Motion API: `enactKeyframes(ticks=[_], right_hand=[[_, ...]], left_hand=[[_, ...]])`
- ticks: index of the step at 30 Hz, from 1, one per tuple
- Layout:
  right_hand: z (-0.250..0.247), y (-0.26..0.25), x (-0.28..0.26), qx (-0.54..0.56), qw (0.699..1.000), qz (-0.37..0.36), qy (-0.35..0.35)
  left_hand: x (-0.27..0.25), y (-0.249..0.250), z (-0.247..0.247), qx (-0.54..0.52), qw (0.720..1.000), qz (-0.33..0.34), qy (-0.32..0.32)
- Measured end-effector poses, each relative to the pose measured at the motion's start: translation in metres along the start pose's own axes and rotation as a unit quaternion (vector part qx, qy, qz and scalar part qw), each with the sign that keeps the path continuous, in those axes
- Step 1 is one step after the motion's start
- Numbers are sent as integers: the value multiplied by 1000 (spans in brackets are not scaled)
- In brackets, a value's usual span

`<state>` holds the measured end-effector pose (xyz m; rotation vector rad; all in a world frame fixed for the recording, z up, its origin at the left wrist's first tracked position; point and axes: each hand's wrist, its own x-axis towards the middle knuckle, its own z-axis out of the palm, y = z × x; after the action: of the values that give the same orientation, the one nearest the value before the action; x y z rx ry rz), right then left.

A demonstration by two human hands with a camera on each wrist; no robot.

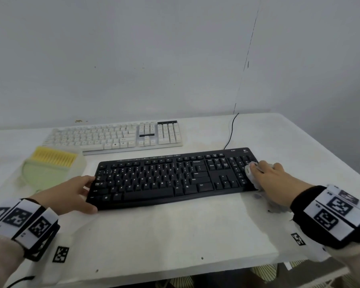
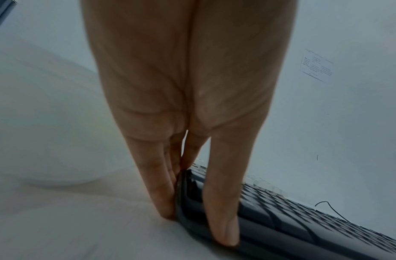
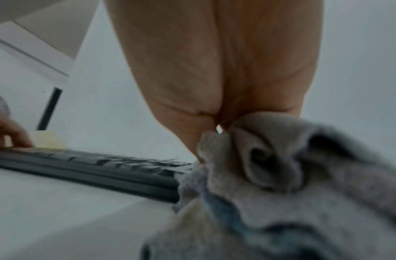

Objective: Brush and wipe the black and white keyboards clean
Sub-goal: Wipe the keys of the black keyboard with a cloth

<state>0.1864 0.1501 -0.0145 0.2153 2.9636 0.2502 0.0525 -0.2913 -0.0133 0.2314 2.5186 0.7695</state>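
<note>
The black keyboard (image 1: 173,175) lies across the middle of the table, with the white keyboard (image 1: 116,135) behind it to the left. My left hand (image 1: 77,192) holds the black keyboard's left end (image 2: 214,202): straight fingers along the edge, thumb at the front corner. My right hand (image 1: 272,175) grips a bunched grey cloth (image 1: 250,173) and presses it onto the number pad at the right end. In the right wrist view the cloth (image 3: 281,176) fills the lower right and hides the fingers; the black keyboard (image 3: 92,168) stretches away to the left.
A brush with yellow bristles (image 1: 53,157) lies on a pale green dustpan (image 1: 44,173) left of the black keyboard. A black cable (image 1: 231,132) runs from the keyboards to the wall. The table's front edge (image 1: 175,273) is near me.
</note>
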Motion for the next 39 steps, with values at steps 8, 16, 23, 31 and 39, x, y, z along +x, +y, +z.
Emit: enactKeyframes(ticks=[8,16,23,31,39], right_hand=[[-38,37,28,276,951,140,-15],[-42,21,69,191,974,94,-78],[-52,6,64,98,986,89,-99],[-46,10,57,79,990,71,-90],[-38,13,37,106,988,77,-86]], left_hand=[[-3,7,2,-12,1000,21,-14],[-1,9,10,21,999,37,8],[7,-3,10,58,997,28,36],[13,-10,8,79,996,13,35],[12,-7,10,70,996,13,45]])
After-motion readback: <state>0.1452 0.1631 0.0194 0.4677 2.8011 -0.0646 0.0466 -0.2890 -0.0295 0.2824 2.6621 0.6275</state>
